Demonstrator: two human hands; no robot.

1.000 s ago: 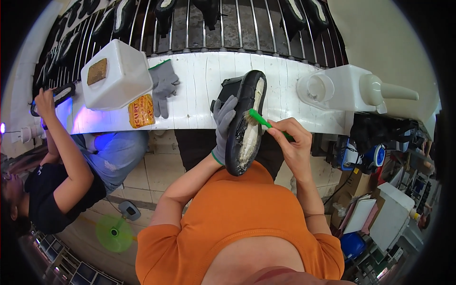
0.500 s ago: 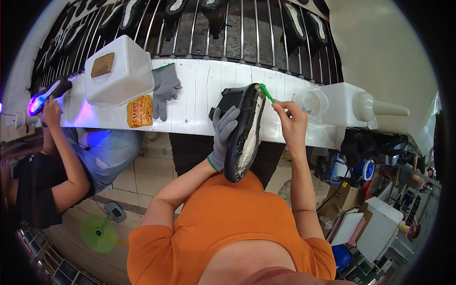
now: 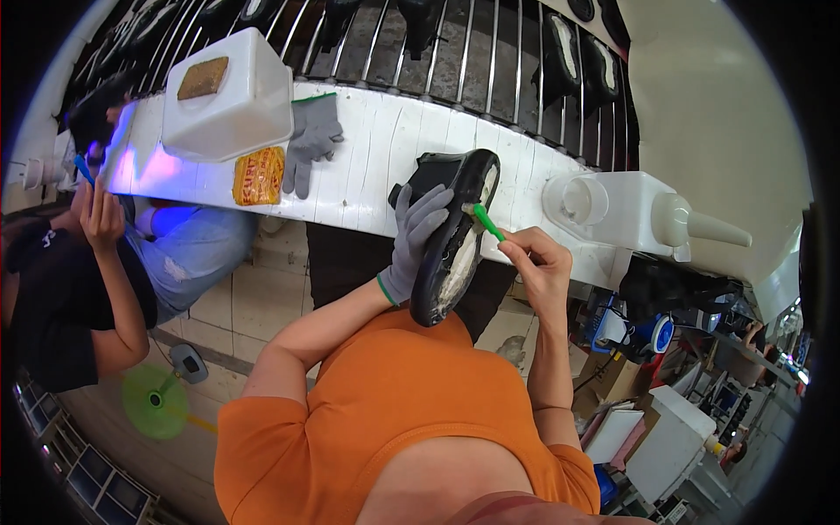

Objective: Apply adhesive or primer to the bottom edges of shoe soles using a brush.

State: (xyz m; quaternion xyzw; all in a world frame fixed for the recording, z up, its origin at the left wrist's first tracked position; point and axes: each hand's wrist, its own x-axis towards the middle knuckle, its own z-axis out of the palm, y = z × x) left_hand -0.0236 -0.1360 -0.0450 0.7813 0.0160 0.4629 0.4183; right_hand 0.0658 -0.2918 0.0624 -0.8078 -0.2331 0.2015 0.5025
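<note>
My left hand [image 3: 418, 236], in a grey glove with a green cuff, is closed around the side of a black shoe [image 3: 437, 254]. The shoe is tilted, its underside turned to the right, showing a long whitish strip down the middle and a glossy wet-looking black border. Bare, my right hand [image 3: 541, 261] pinches a green-handled brush [image 3: 488, 222]. The brush's tip touches the underside's edge, a little below the far end. A black boxy part [image 3: 429, 179] sticks out behind the shoe, over the white table.
Back left on the table [image 3: 367, 144] are a white plastic container [image 3: 229, 101], a spare grey glove [image 3: 313, 140] and a yellow packet [image 3: 259, 177]. A round cup [image 3: 575, 199] and a white bottle [image 3: 639, 206] stand right. Black shoes hang on a metal rack [image 3: 455, 52] behind. A co-worker's hand [image 3: 102, 217] holds a blue-handled tool.
The brush has moved from the shoe's far end down along its underside toward me. My left hand keeps its hold. The view has shifted slightly, and the co-worker's hand has moved.
</note>
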